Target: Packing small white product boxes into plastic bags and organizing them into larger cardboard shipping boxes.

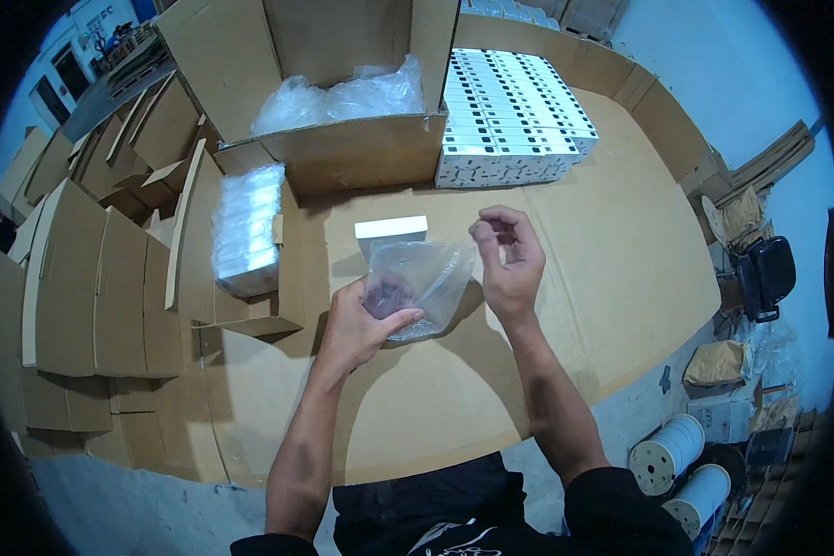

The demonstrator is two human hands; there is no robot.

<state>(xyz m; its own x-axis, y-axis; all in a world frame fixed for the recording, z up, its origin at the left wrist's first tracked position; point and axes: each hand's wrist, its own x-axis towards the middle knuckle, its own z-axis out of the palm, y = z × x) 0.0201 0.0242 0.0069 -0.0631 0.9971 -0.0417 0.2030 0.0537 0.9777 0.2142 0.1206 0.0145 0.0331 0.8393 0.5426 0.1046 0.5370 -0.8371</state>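
Note:
My left hand point(366, 320) grips a clear plastic bag point(435, 278) by its left side, thumb across the front and fingers behind the film. Beside the bag's upper right corner, my right hand point(511, 264) is raised with thumb and index finger curled together at the tips. Whether any film is caught between those fingertips is too small to tell. Just beyond the bag a small white box point(391, 228) stands on the cardboard-covered table, its lower part hidden by the film.
An open carton point(361, 153) with clear plastic bags point(343, 97) stands at the back. Right of it are stacked white patterned boxes point(510, 162). At left, a cardboard tray point(292, 269) holds plastic-wrapped boxes point(248, 227), beside folded cartons point(120, 287). Cable spools point(667, 449) lie on the floor at right.

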